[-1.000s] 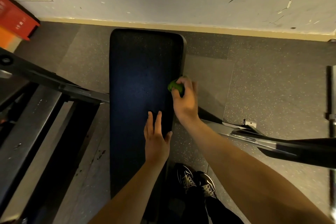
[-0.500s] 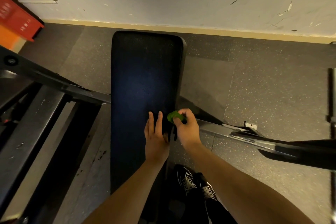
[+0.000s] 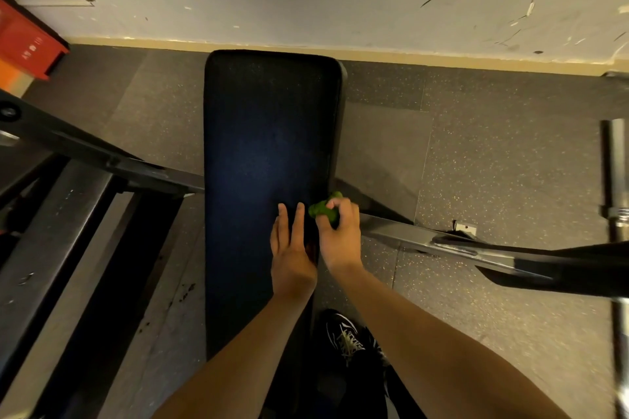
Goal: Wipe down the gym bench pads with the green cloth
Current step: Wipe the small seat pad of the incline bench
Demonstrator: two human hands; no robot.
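A long dark blue bench pad [image 3: 269, 153] runs away from me toward the wall. My right hand [image 3: 340, 235] grips a bunched green cloth [image 3: 323, 209] against the pad's right edge, about halfway along. My left hand [image 3: 292, 248] lies flat on the pad just left of it, fingers straight. The two hands almost touch.
A black metal frame bar [image 3: 95, 153] crosses under the bench from the left and a steel beam [image 3: 459, 245] runs out on the right. A barbell [image 3: 616, 173] lies at the far right, a red box [image 3: 23, 41] at the far left. My shoes [image 3: 347, 340] stand right of the bench.
My right hand has drawn the green cloth back along the pad's right edge toward me, ending beside my left hand, which has stayed flat in place.
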